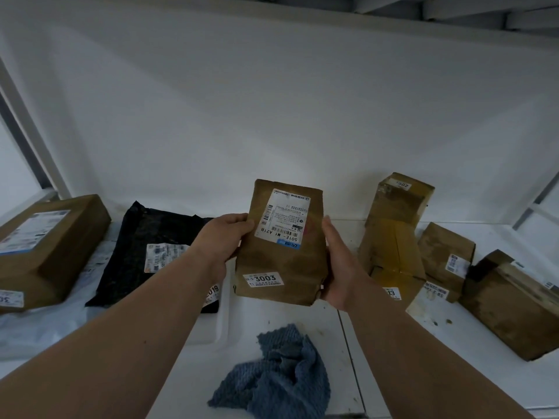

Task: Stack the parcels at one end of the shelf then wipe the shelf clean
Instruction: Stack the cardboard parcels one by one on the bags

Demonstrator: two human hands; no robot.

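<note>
Head view: we hold a brown paper-wrapped parcel up in front of us, clear of the white shelf, one hand on each long side. Our left hand wraps its fingers over the left edge, thumb on the front face just beside the shipping label; our right hand grips the right edge from beside and behind, palm against the wrapping. Both hands are closed around it.

We judge this parcel light and fairly stiff: the paper is creased yet keeps a boxy outline. The wrapping looks matte, so slipping seems unlikely, and the long edges are the natural place to hold it.

On the shelf, a large cardboard box and a black plastic mailer lie at the left. A group of brown parcels is gathered at the right, one small box on top of another. A crumpled blue cloth lies near the front edge, untouched, with a few dark specks on the shelf nearby.
</note>
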